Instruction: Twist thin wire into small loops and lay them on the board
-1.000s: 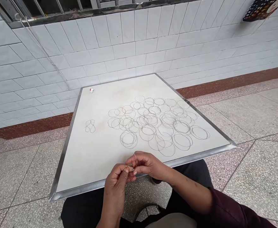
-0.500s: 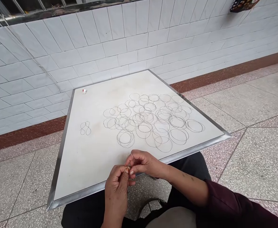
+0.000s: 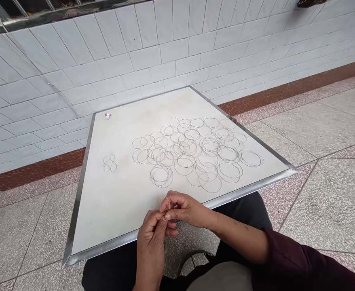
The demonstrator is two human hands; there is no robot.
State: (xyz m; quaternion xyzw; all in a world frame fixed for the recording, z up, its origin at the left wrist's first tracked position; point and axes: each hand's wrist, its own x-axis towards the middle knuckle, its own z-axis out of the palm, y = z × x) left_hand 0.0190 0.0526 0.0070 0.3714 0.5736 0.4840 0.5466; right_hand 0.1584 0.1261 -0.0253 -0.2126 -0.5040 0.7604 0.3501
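Closing in since the earlier frame, the right hand (image 3: 189,210) is bringing its thumb against the left thumb, and it and the left hand (image 3: 151,238) are pinching a thin wire loop (image 3: 169,201) at the near edge of the table (image 3: 113,206), their fingers hiding whatever else they may be holding. Beyond, wire rings (image 3: 161,186) are lying overlapped toward one o'clock, and small twisted loops (image 3: 116,165) are resting toward ten, with a small red-and-white object (image 3: 107,116) sitting farther off toward eleven.
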